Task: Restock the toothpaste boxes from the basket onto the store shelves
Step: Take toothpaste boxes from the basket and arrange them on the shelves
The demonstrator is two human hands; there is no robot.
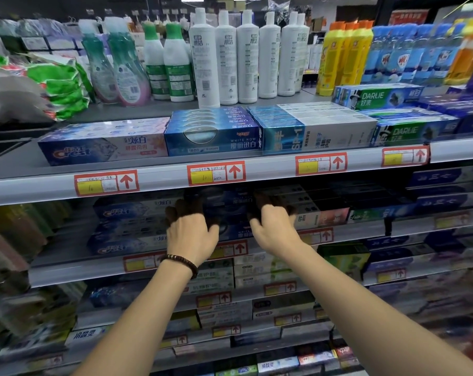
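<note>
Left hand (192, 234) and right hand (273, 228) grip 1 blue toothpaste-box stack (236, 213).

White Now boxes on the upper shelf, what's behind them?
A row of tall white bottles stands behind the White Now boxes. The stack covers the nearest bottle's base.

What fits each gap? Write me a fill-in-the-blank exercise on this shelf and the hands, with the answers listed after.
1. The bead bracelet sits on the ____ wrist.
2. The arrows on the red price tags point ____.
3. The tall bottles in the middle of the upper shelf are ____ in colour.
4. The left hand and the right hand grip dark blue boxes on the shelf just ____ that one.

Missing words: left; up; white; below.
</note>
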